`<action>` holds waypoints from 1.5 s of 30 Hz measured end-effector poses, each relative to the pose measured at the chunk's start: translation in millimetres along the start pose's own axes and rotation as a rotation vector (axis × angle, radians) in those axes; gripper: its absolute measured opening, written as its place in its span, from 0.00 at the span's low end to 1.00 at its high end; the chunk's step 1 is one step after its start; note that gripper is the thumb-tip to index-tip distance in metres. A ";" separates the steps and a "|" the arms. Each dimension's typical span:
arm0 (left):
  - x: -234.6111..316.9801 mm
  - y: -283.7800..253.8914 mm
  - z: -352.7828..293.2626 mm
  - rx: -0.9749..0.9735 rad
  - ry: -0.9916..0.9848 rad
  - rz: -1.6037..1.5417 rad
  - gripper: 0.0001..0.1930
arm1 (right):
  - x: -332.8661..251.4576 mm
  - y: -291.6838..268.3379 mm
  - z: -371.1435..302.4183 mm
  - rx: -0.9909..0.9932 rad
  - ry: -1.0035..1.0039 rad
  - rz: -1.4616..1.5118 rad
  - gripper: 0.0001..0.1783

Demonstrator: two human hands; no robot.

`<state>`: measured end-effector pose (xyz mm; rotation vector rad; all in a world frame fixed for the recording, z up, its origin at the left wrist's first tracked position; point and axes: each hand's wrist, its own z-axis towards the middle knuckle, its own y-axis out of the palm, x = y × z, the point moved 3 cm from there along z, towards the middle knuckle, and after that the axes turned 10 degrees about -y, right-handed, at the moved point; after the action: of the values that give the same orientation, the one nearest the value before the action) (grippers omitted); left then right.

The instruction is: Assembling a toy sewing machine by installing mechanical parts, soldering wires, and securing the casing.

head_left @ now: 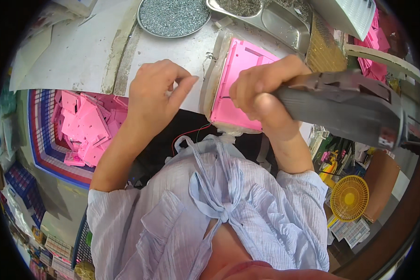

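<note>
The left hand [153, 95] is hovering, loosely curled, thumb [184, 94] near bent fingers [172, 70]; to its right, the right hand [262, 86] is gripping, fingers folded.

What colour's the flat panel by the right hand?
Pink; the panel shows best in the head view.

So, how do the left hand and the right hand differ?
The right hand grips a grey tool; the left hand holds no tool. The right hand is over the pink panel; the left hand is left of it, over the table. Both are bare and curled.
</note>
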<state>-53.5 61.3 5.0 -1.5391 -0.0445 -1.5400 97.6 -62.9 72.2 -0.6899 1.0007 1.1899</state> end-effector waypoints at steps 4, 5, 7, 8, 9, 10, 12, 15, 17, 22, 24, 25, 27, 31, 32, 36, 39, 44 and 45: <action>-2.1 4.5 -9.9 -0.070 0.093 0.061 0.09 | 3.9 7.2 -1.6 -0.219 -0.026 -0.314 0.12; -1.0 8.1 -10.5 -0.075 0.121 0.085 0.09 | 6.4 12.8 -3.5 -0.182 -0.052 -0.304 0.13; 4.7 11.8 -11.9 -0.029 0.165 0.124 0.08 | 10.3 11.3 -7.4 -0.179 -0.065 -0.278 0.12; 8.6 12.3 -12.9 -0.007 0.189 0.148 0.08 | 12.3 10.5 -7.5 -0.181 -0.077 -0.262 0.12; 10.9 14.0 -15.4 0.004 0.192 0.125 0.08 | 12.6 3.0 -4.0 -0.223 -0.056 -0.215 0.11; 12.6 16.9 -19.0 0.013 0.195 0.101 0.08 | 7.3 3.0 -0.5 -0.177 -0.050 -0.117 0.11; 13.5 19.1 -19.4 0.002 0.196 0.061 0.09 | -4.8 4.5 7.3 -0.083 -0.048 0.079 0.12; 14.8 21.6 -19.0 -0.044 0.182 0.011 0.10 | -14.5 3.5 14.7 -0.057 -0.123 0.224 0.15; 17.0 23.4 -22.3 -0.044 0.173 -0.032 0.10 | -15.8 8.0 9.5 -0.013 -0.117 0.239 0.15; 21.6 21.6 -22.7 -0.157 0.196 0.042 0.12 | -18.4 10.9 -5.1 0.062 -0.064 0.243 0.15; 29.0 17.8 -15.4 -0.213 0.231 -0.011 0.14 | -21.6 11.6 -15.4 0.090 -0.057 0.280 0.15; 33.3 16.2 -6.6 -0.223 0.262 -0.090 0.15 | -21.8 12.1 -19.5 0.095 -0.061 0.275 0.15; 29.8 20.7 -2.1 -0.273 0.310 -0.066 0.19 | -14.0 20.0 -25.5 0.050 -0.089 0.189 0.15; 19.7 32.5 -9.1 -0.353 0.325 0.143 0.23 | -2.3 28.0 -33.3 -0.057 -0.171 0.017 0.11; 20.4 32.3 -10.2 -0.350 0.312 0.154 0.23 | 0.9 30.1 -33.4 -0.081 -0.213 -0.013 0.10; 25.7 33.1 -10.4 -0.346 0.277 0.153 0.22 | 5.9 31.5 -31.0 -0.132 -0.290 -0.053 0.10; 34.8 35.5 -2.3 -0.344 0.339 0.241 0.21 | -0.3 5.3 -32.4 -0.104 -0.182 0.000 0.12; 68.5 57.7 19.3 -0.303 0.360 0.112 0.24 | -60.2 -83.3 -47.6 0.251 -0.269 0.046 0.19; 76.5 69.8 21.0 -0.256 0.413 0.169 0.23 | -60.1 -93.2 -52.8 0.317 -0.283 0.045 0.19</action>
<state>21.2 -8.5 31.9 -1.3450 0.5225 -1.7449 170.2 -158.5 98.3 -0.2422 0.9403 1.0990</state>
